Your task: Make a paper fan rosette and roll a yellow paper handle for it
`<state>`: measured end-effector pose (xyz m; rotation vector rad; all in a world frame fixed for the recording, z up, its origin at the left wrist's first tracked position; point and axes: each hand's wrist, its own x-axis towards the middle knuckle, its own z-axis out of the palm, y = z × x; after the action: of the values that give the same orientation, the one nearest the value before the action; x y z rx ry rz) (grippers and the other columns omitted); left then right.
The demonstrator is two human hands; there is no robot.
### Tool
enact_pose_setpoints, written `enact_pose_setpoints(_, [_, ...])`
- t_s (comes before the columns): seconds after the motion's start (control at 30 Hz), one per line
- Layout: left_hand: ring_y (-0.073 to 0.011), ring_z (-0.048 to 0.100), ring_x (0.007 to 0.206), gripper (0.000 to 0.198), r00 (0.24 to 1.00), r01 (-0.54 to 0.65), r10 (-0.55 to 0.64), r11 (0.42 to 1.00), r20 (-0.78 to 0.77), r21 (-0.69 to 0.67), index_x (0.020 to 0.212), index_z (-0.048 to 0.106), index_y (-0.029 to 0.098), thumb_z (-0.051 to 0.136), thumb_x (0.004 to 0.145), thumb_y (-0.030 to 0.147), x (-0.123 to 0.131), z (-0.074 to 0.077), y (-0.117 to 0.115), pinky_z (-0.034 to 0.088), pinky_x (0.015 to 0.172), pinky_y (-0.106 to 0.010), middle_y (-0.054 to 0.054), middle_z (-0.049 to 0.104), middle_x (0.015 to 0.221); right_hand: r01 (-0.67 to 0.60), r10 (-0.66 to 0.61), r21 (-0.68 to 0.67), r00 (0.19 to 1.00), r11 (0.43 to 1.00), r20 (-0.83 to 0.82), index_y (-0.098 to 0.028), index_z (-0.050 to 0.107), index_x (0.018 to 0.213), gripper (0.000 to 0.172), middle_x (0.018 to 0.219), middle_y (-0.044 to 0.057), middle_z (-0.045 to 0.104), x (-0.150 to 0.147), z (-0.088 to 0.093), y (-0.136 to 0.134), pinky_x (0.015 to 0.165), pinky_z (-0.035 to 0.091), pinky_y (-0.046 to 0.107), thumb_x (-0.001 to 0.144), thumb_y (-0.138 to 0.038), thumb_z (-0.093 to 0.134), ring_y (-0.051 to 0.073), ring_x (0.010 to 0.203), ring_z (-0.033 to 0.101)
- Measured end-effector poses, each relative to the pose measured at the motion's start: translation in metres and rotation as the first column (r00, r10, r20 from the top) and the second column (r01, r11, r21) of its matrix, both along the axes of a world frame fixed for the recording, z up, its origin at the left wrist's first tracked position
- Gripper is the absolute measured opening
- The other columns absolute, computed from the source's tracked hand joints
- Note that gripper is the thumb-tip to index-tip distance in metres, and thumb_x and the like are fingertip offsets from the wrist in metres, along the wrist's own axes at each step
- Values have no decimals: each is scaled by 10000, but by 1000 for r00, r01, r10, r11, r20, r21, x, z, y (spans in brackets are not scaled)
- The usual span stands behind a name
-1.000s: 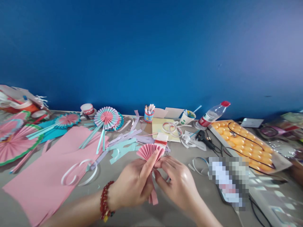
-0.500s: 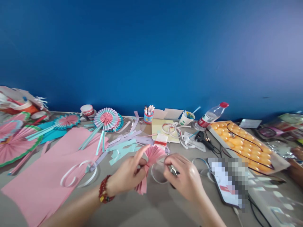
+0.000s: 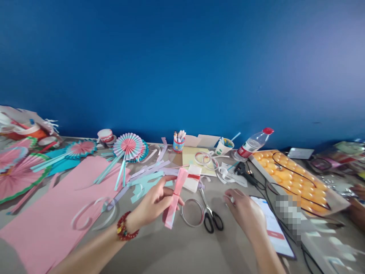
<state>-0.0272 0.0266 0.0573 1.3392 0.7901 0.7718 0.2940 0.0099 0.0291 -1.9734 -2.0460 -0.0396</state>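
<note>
My left hand pinches a pink pleated paper strip at its middle, where a red tie binds it; the strip is folded closed and slants upward. A red bead bracelet sits on that wrist. My right hand hovers to the right, fingers curled, beside a phone lying on the table; I cannot see anything in it. Black-handled scissors and a ring of clear tape lie between the two hands.
Pink paper sheets cover the left. Finished paper fans lie at the back left. A pen cup, paper cup, water bottle, a tray of orange balls and black cables stand behind and right.
The fanned pink paper has been folded closed into a strip. My right hand let go of it and moved right toward the phone; the scissors now lie uncovered.
</note>
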Motion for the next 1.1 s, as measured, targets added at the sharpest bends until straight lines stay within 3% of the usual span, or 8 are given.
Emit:
enact_pose_setpoints(0.1, [-209,689,814,532,999,-15,15,1000,39,-15,1431,263,180,497,961,267,1,2,-3,507,682,-304,-144,724,1037,-226,255,169,952,959,-170,-211,652,1012,203,952,71,704,-28,13,-12,661,514,285,942,-285,477,178,722,669])
enact_pose_setpoints(0.2, [-220,685,854,622,995,-21,26,998,92,-55,1470,218,185,540,957,327,3,5,-5,501,698,-300,-149,713,1062,-472,542,306,815,827,-207,-231,612,1183,260,1112,85,682,-63,32,-26,875,516,331,930,-237,553,213,991,667])
enact_pose_setpoints(0.3, [-196,666,809,693,992,-41,49,997,113,-72,1497,188,190,575,948,358,5,8,-6,480,688,-285,-132,713,1046,-565,673,388,698,728,-244,-198,553,1283,462,1175,121,656,-91,46,-35,937,499,390,900,-449,620,257,1077,632])
enact_pose_setpoints(0.37, [-172,644,752,743,990,-55,63,996,125,-66,1514,159,190,595,939,370,6,9,-6,460,659,-270,-118,711,1024,-569,696,422,665,706,-269,-187,565,1259,501,1162,127,656,-103,50,-35,934,503,397,875,-498,642,265,1079,626])
enact_pose_setpoints(0.47, [-156,624,723,793,983,-80,91,994,161,-75,1531,130,195,608,930,392,6,8,-6,438,637,-255,-95,704,979,-542,684,434,662,719,-306,-196,584,1224,354,1136,113,663,-111,52,-32,904,517,368,881,-271,634,236,1050,638])
enact_pose_setpoints(0.53, [-166,629,764,815,979,-94,106,993,176,-76,1539,116,202,615,926,400,6,8,-7,435,652,-254,-82,697,955,-547,690,430,641,718,-336,-208,591,1204,345,1118,103,670,-112,53,-29,880,528,355,861,-177,610,223,1030,648])
enact_pose_setpoints(0.8, [-137,570,727,860,982,-129,132,991,133,-30,1552,76,260,637,915,403,3,8,-9,381,594,-220,-38,659,915,-508,623,362,620,782,-476,-222,591,1176,345,1077,85,678,-109,56,-30,858,540,327,849,-115,564,210,1010,651])
enact_pose_setpoints(1.1, [-167,590,823,836,981,-140,135,990,142,25,1552,77,257,625,930,365,4,5,-14,450,708,-269,-46,642,933,-528,611,319,592,787,-526,-218,594,1140,299,1044,65,686,-102,67,-27,877,524,308,861,-121,545,199,1028,640])
